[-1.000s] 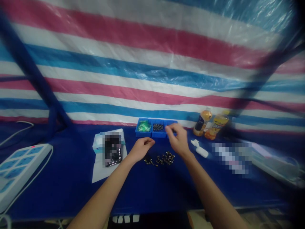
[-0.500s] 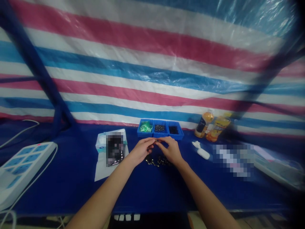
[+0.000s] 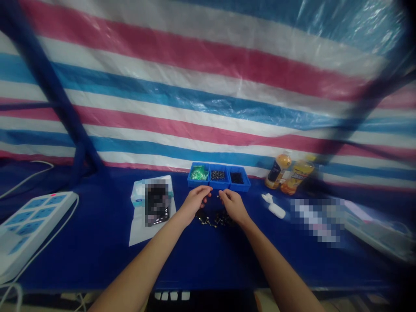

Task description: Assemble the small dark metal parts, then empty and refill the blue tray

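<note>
My left hand (image 3: 194, 201) and my right hand (image 3: 231, 204) hover close together over a small heap of dark metal parts (image 3: 212, 219) on the blue table. Both hands pinch their fingertips; each seems to hold a tiny part too small to name. A short gap separates the two pinches. Just behind the hands stand three joined blue bins (image 3: 219, 176): green pieces in the left one, dark beads in the middle one, black bits in the right one.
A phone on a white tissue pack (image 3: 155, 200) lies left of the hands. A white power strip (image 3: 30, 219) sits at far left. Two orange drink bottles (image 3: 290, 174) and a small white bottle (image 3: 274, 206) are at right. A striped tarp hangs behind.
My right hand came back from the right bin to meet my left hand over the heap; the fingertips touched, then drew slightly apart.
</note>
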Demonstrator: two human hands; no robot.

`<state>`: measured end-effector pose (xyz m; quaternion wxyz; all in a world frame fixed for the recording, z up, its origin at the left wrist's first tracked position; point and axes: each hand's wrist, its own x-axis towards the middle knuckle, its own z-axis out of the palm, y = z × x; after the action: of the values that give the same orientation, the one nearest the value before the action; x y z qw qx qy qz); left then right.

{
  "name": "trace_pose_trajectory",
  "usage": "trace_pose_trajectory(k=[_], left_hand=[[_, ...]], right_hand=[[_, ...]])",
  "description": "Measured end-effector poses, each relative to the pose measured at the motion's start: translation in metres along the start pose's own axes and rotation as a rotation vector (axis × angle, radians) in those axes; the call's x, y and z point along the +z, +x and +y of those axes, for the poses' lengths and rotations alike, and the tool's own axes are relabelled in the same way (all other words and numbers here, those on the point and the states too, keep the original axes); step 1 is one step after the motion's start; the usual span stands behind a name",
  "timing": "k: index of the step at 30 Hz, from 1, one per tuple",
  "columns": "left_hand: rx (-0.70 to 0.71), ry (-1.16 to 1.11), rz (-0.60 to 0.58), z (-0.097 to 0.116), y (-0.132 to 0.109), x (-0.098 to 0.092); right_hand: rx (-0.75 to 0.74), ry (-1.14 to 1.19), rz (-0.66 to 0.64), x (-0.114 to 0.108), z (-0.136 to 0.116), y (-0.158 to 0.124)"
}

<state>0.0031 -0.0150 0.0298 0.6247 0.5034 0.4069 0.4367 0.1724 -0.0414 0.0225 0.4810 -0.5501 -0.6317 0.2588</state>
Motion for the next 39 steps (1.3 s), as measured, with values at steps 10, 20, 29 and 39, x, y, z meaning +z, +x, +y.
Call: trace_pose_trajectory(k=[10, 20, 29, 39], left_hand=[[0.123, 0.228, 0.08, 0.002, 0.003, -0.007], [0.291, 1.12, 0.143, -0.007, -0.005, -0.014], [0.313, 1.022, 0.003, -0.016, -0.003, -0.008], [0.292, 0.824, -0.058, -0.017, -0.003, -0.003]], right_hand=[[0.012, -0.085, 0.015, -0.01, 0.013, 0.012], [-0.131, -0.562, -0.442, -0.026, -0.007, -0.007], [-0.1, -0.642, -0.45, -0.023, -0.006, -0.011], [-0.088, -0.664, -0.44, -0.016, -0.003, -0.01]])
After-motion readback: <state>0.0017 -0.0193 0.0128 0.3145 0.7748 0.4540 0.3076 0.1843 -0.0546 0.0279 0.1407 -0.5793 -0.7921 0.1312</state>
